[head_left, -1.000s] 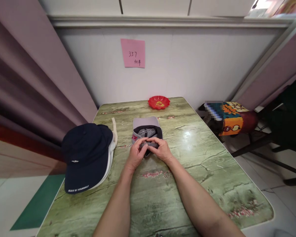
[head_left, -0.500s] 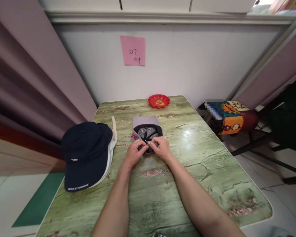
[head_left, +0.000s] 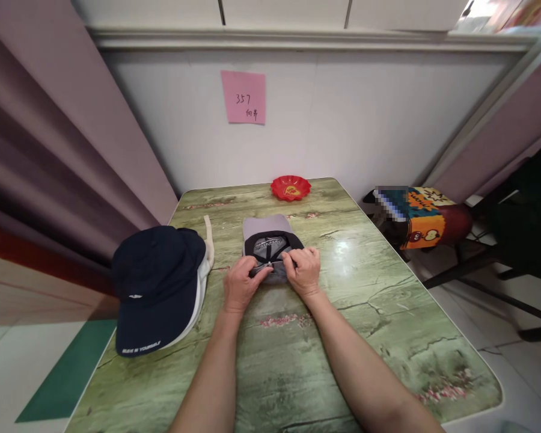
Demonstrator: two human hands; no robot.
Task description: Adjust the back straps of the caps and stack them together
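A grey baseball cap lies upside down in the middle of the table, its brim pointing away from me and its dark inside showing. My left hand pinches the near left part of its rim, at the back of the cap. On the near right, my right hand grips the same rim between thumb and fingers. The back edge stretches between the two hands, and my fingers partly cover it. To the left, a navy cap rests on top of a white cap whose pale strap sticks up behind.
The green marbled table stands against a white wall. A red scalloped dish sits at its far edge. A pink paper note is stuck to the wall. A stool with a patterned cover stands off the right side.
My hands have moved apart along the back rim of the grey cap, the right one shifting rightward and the left slightly leftward. The rim now spans wider between them.
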